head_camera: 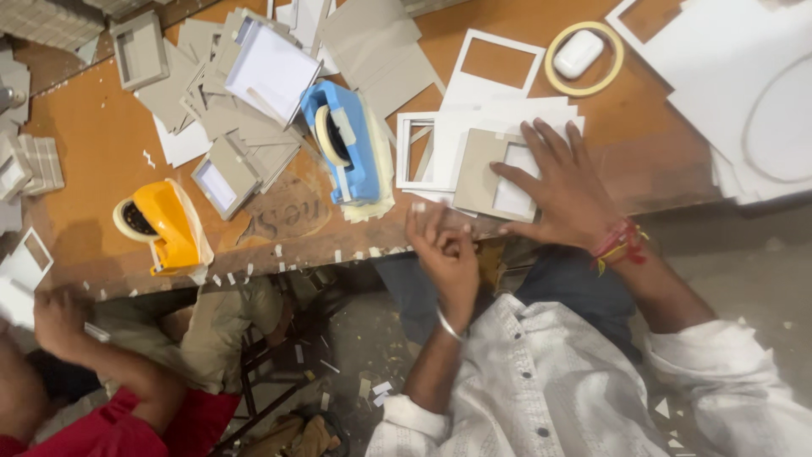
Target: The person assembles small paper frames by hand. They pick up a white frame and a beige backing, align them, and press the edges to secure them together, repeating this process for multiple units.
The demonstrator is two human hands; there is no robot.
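Brown worktable (pixel 101 144), scuffed and strewn with grey card scraps, is seen from above. At far left, a co-worker's hand (pixel 52 320) is closed on white card. A yellow tape dispenser (pixel 165 224) and a blue one (pixel 347 144) stand further right. The left hand (pixel 447 254), fingers loosely curled, is held at the table edge. The right hand (pixel 562 190) is pressed flat, open, on a grey card frame (pixel 486 173) over white sheets (pixel 507 114). A tape ring (pixel 585 59) lies behind.

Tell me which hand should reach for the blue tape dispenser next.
Left, probably. The left hand sits at the edge of the table, nearer the blue tape dispenser, while the right hand lies flat on the grey card frame, pinning it.
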